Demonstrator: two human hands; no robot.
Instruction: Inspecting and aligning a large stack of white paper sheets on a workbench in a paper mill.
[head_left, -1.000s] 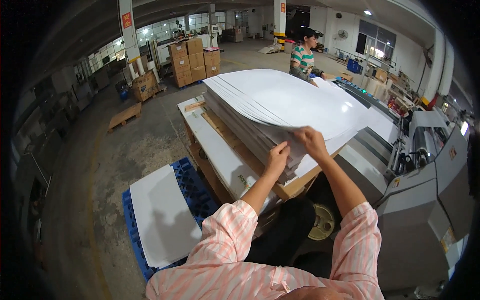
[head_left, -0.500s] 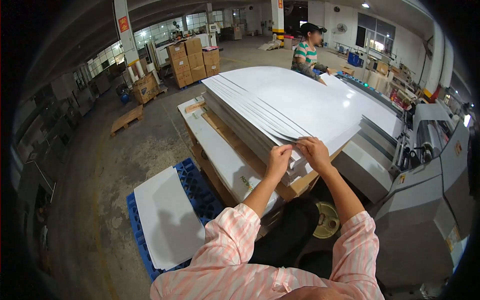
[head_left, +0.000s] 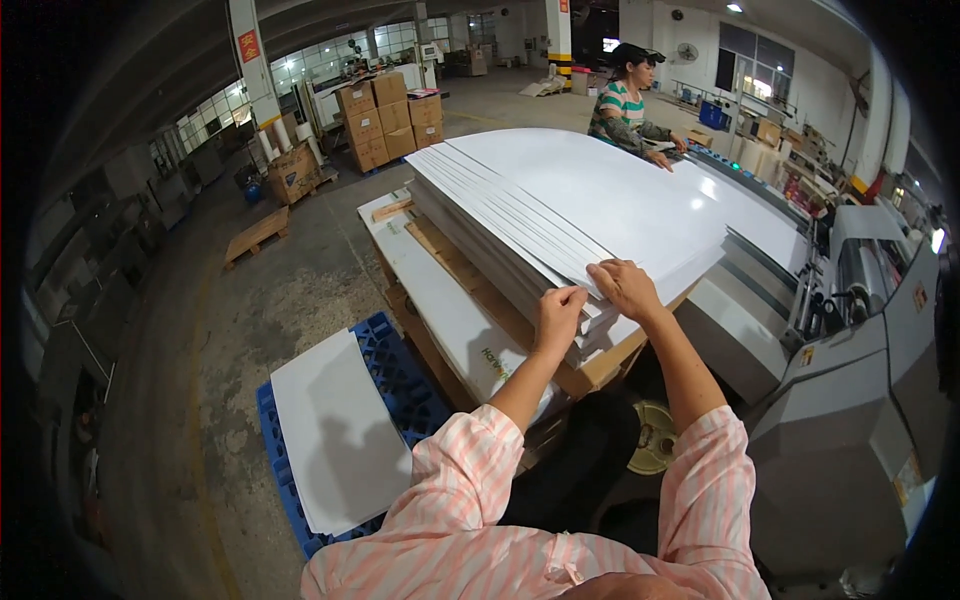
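Observation:
A tall stack of large white sheets lies in front of me, its near corner fanned into steps. My left hand pinches the near edge of the stack, fingers curled on the sheet edges. Just to its right, my right hand presses on the corner of the upper sheets, fingers gripping their edge. The stack rests on brown boards over a wooden pallet. At the far end another person in a striped top has a hand on the same sheets.
A grey machine stands at my right with a feed table. Lower left, a blue plastic pallet carries a white sheet. Cardboard boxes and a small wooden pallet stand farther off.
Both hands have slid a little along the fanned corner and stay on the sheet edges. The stack's top looks flatter than before.

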